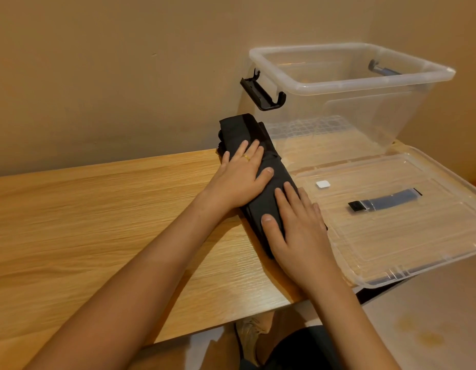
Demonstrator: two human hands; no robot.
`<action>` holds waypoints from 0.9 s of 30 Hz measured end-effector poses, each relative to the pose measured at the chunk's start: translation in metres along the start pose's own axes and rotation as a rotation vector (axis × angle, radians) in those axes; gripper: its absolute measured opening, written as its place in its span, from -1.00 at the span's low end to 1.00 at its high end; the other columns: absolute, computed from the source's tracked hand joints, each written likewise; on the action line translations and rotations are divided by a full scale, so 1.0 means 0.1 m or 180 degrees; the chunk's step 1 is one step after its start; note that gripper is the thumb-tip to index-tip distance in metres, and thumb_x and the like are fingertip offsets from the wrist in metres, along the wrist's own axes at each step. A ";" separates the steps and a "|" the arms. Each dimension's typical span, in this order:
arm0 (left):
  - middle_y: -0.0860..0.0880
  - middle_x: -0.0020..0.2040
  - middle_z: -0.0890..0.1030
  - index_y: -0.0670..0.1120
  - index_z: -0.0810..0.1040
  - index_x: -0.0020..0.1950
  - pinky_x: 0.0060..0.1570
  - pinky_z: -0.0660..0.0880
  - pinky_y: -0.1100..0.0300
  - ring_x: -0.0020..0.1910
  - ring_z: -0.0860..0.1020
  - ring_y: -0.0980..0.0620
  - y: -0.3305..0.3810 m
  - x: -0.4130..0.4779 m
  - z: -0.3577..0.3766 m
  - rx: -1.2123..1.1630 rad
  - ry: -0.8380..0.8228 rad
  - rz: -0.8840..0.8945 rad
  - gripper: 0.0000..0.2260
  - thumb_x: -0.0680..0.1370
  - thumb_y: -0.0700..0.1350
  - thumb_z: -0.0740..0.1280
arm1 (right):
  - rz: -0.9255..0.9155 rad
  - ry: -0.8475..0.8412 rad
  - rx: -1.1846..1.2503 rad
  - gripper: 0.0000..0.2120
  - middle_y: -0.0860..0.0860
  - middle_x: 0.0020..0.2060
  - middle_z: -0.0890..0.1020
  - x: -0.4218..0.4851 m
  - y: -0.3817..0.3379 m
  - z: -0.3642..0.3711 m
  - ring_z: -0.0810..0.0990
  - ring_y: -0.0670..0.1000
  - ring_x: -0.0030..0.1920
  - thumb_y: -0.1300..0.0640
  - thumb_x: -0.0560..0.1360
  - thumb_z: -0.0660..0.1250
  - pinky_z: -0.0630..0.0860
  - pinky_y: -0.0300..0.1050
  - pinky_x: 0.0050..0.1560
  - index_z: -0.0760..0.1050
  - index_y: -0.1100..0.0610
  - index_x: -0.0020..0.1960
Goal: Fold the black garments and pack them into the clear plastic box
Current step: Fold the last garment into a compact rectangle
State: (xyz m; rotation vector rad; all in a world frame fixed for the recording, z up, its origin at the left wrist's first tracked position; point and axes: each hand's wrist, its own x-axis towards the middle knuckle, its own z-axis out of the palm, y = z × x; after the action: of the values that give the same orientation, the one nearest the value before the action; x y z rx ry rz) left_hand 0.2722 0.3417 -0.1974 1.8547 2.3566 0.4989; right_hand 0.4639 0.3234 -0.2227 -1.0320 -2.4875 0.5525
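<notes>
A black garment (pixel 241 129) lies folded into a long narrow strip on the wooden table (pixel 98 209), running from near the wall toward the front edge. My left hand (pixel 242 177) presses flat on its far half, fingers straight, a ring on one finger. My right hand (pixel 298 225) presses flat on its near half. The clear plastic box (pixel 351 86) stands open just behind and to the right of the garment, with nothing inside it.
The box's clear lid (pixel 391 236) lies flat to the right of the garment, overhanging the table's front edge, with a black and blue handle piece (pixel 386 202) and a small white sticker (pixel 323 184) on it. A beige wall backs the table. Black latches hang on the box.
</notes>
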 end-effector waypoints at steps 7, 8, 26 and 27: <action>0.03 0.67 -0.05 -0.05 0.01 0.66 0.57 -0.14 -0.20 0.63 -0.16 0.04 0.01 -0.04 -0.02 -0.0145 -0.0029 -0.0027 -0.42 0.70 0.17 0.00 | -0.0019 -0.0040 -0.0138 -0.31 -0.10 0.64 -0.02 0.01 0.03 0.01 -0.15 -0.09 0.62 -0.27 0.60 -0.14 -0.10 0.09 0.62 0.02 -0.01 0.66; 0.04 0.66 -0.03 -0.04 0.02 0.66 0.57 -0.14 -0.22 0.63 -0.15 0.04 0.01 -0.06 -0.04 -0.0266 -0.0009 -0.0022 -0.43 0.70 0.16 0.01 | -0.0002 -0.0052 -0.0125 -0.32 -0.09 0.64 0.00 0.01 0.02 -0.01 -0.13 -0.07 0.63 -0.27 0.60 -0.12 -0.09 0.10 0.62 0.04 -0.01 0.65; 0.08 0.54 0.30 0.05 0.35 0.51 0.43 0.25 -0.01 0.57 0.10 0.08 -0.62 -1.99 -0.55 0.0178 0.0735 -0.0726 -0.60 0.69 0.11 0.10 | -0.1156 0.0558 -0.0103 -0.56 -0.02 0.33 0.55 -0.12 -0.86 0.14 0.36 0.06 0.47 -0.10 0.61 0.09 -0.03 0.30 0.57 0.51 0.04 0.37; 0.08 0.54 0.29 0.05 0.35 0.51 0.43 0.24 -0.01 0.57 0.09 0.08 -0.67 -2.05 -0.58 0.0224 0.0760 -0.0782 -0.60 0.69 0.11 0.09 | -0.1245 0.0495 -0.0115 -0.56 -0.02 0.32 0.55 -0.09 -0.93 0.21 0.38 0.06 0.46 -0.09 0.61 0.09 -0.02 0.32 0.57 0.52 0.04 0.36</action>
State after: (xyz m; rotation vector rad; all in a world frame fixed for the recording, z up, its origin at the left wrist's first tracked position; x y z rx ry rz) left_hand 0.2459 0.1197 -0.1890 1.5757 2.7422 0.6478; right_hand 0.4058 0.2522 -0.1969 -0.5505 -2.4740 0.2951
